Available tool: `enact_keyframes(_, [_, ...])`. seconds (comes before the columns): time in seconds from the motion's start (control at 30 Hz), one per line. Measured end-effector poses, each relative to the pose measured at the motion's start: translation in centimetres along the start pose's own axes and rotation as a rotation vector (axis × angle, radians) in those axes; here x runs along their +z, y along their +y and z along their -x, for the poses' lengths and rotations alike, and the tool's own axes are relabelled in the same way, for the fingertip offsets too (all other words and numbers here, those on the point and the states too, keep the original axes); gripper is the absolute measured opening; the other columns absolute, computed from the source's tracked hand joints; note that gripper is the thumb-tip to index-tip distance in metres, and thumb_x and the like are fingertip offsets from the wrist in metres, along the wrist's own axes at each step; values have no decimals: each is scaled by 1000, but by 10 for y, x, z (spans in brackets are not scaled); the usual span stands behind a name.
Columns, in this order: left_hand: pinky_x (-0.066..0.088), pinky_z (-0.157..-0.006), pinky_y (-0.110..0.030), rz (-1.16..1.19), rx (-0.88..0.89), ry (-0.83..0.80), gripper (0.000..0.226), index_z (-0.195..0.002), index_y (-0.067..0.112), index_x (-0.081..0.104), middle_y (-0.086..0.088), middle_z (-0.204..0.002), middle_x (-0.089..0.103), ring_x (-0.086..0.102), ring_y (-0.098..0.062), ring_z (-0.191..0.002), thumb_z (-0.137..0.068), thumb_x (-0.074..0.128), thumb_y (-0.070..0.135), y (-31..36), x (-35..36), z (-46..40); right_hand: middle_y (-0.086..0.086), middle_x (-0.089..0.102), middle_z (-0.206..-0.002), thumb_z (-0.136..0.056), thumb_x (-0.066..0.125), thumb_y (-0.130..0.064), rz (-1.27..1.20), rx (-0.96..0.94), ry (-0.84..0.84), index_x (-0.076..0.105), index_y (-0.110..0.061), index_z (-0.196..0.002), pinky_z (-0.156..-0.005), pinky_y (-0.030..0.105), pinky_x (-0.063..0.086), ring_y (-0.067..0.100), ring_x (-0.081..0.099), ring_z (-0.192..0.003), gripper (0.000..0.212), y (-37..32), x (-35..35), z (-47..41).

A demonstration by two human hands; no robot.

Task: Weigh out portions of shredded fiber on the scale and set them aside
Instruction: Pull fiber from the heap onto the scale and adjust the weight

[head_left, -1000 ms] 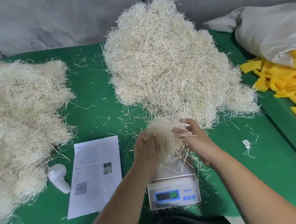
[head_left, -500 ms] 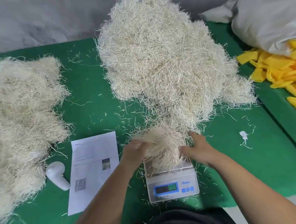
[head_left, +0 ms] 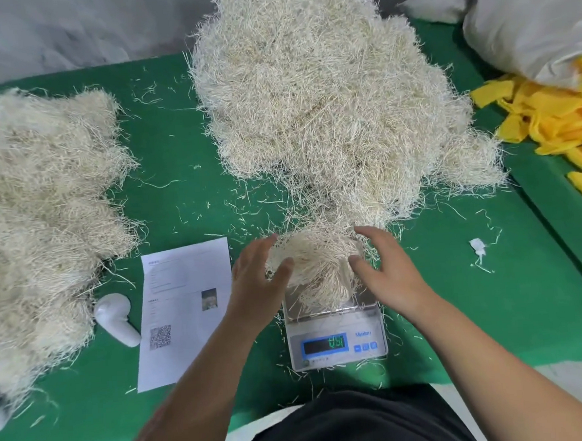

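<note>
Your left hand is spread, fingers nearly straight, its thumb and fingertips resting against the left side of the fiber portion. Your right hand mirrors it on the right side, fingers loosely extended and touching the tuft rather than clutching it. The portion sits on the pan of the scale, which stands on the green mat directly in front of you, and the green digits on its display are lit. The big fiber heap rises just behind the scale, its lower fringe reaching down to the portion. A second heap lies well apart at your left.

Half a second ago your fingers were wrapped into the bundle and pressing it down onto the pan; a second ago you held it raised above the scale. Now both hands have relaxed open around it and the tuft rests on the pan.
</note>
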State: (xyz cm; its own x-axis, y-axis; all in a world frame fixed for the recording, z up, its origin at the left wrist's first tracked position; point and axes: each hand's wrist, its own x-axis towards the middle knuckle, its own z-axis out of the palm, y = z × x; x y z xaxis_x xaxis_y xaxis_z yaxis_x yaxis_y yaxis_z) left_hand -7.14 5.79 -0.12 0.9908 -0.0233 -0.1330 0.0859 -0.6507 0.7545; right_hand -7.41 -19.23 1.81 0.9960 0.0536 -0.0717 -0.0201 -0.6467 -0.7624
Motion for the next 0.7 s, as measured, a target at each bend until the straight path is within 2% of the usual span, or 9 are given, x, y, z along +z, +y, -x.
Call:
enact_keyframes(0.1, [23,-123,-54,-88,77,-62,67,-151,51,35,12,-165,22,18,-19,-152,-88,38,75,7,11,6,-3,42,-156,-98,65,-25,28,-76,-42,45,-21,-151,-122,35,26,4,35,-140,57,-7,7,6])
enact_keyframes(0.2, [16,-124,-60,-160,120,-79,67,-150,51,36,13,-166,19,12,-16,-153,-87,38,75,14,21,11,-1,45,-154,-98,66,-21,21,-99,-51,47,-18,-150,-120,43,34,13,39,-143,56,-13,11,12])
enact_keyframes(0.3, [4,-125,-62,-213,134,-84,65,-149,50,38,7,-168,18,6,-22,-157,-88,40,72,18,28,11,-4,49,-151,-98,66,-21,38,-119,-41,49,-18,-149,-114,50,39,12,49,-129,53,-18,12,14])
enact_keyframes(0.37, [-9,-125,-61,-223,133,-68,62,-147,52,40,8,-168,16,-1,-24,-158,-88,39,71,21,30,12,-7,51,-150,-98,66,-25,86,-96,-21,51,-24,-147,-113,54,38,20,60,-108,52,-20,13,15])
enact_keyframes(0.4, [-13,-124,-59,-221,132,-51,61,-145,53,41,9,-168,16,-4,-22,-158,-87,39,72,22,30,12,-9,52,-150,-97,66,-27,116,-86,0,52,-26,-146,-115,54,34,24,63,-104,50,-21,13,15])
enact_keyframes(0.47, [-17,-123,-57,-223,133,4,58,-140,55,44,10,-168,14,-8,-21,-158,-85,38,72,26,28,14,-11,54,-148,-97,66,-28,158,-96,58,55,-28,-143,-119,50,26,22,62,-119,47,-21,12,17])
enact_keyframes(0.53, [-17,-122,-56,-228,139,70,55,-138,55,46,10,-169,10,-11,-22,-158,-85,40,70,28,24,15,-9,55,-147,-96,67,-26,154,-113,113,58,-28,-141,-120,47,24,16,51,-136,46,-19,11,18])
enact_keyframes(0.7, [-8,-123,-56,-165,125,185,50,-140,49,50,3,-170,9,-7,-25,-158,-90,49,56,31,11,17,-12,49,-153,-97,64,-27,130,-15,144,56,-35,-141,-108,30,15,13,38,-145,45,-9,9,19])
